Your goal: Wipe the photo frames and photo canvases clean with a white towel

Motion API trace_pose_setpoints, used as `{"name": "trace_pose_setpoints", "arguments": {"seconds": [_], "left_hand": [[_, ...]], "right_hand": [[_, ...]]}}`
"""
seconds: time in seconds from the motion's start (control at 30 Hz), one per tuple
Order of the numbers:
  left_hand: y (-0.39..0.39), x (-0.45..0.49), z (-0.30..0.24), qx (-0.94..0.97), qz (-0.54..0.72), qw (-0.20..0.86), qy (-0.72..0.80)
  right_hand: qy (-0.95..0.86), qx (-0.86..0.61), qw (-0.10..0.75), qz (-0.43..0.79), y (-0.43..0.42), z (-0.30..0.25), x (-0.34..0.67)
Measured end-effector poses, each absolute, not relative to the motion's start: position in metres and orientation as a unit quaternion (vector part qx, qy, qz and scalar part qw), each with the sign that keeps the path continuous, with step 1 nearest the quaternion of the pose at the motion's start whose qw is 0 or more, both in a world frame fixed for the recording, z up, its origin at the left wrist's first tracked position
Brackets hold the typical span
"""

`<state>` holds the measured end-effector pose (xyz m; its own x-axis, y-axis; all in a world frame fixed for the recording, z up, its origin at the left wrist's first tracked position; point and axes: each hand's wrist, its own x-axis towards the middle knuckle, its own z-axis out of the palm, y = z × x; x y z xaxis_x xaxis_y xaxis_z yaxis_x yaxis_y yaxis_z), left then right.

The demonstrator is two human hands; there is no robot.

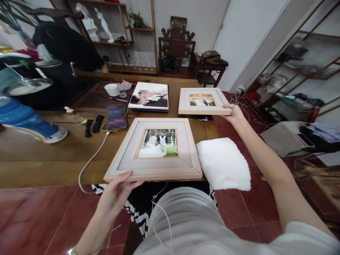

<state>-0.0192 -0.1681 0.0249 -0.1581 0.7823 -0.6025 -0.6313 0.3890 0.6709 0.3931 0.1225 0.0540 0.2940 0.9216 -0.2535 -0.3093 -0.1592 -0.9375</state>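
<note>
A large pale wooden picture frame [156,150] holding a wedding photograph lies at the near edge of the brown wooden table [39,148]; the left hand [118,193] grips its near rim, fingers curled over it. The right hand [233,112] clasps the corner of a smaller pale wooden frame [203,101] farther back; a folded white cloth [223,163] lies just beside the large frame.

head-worn view, looking down, close

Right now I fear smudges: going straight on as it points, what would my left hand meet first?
The large pale wooden picture frame: the fingers of the left hand seem to grip its near rail; the wedding photo lies beyond.
</note>
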Motion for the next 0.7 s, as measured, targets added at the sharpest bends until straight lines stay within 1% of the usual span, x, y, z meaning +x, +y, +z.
{"name": "trace_pose_setpoints", "arguments": {"seconds": [0.1, 0.47, 0.7], "left_hand": [[-0.17, -0.017, 0.028, 0.042, 0.586, 0.603, 0.539], [-0.169, -0.022, 0.014, 0.037, 0.562, 0.631, 0.534], [-0.168, -0.022, 0.006, 0.037, 0.573, 0.654, 0.492]], "right_hand": [[-0.296, -0.561, 0.573, 0.519, 0.136, 0.045, 0.388], [-0.343, -0.635, 0.541, 0.432, 0.181, 0.016, 0.371], [-0.393, -0.639, 0.513, 0.418, 0.197, 0.014, 0.356]]}}
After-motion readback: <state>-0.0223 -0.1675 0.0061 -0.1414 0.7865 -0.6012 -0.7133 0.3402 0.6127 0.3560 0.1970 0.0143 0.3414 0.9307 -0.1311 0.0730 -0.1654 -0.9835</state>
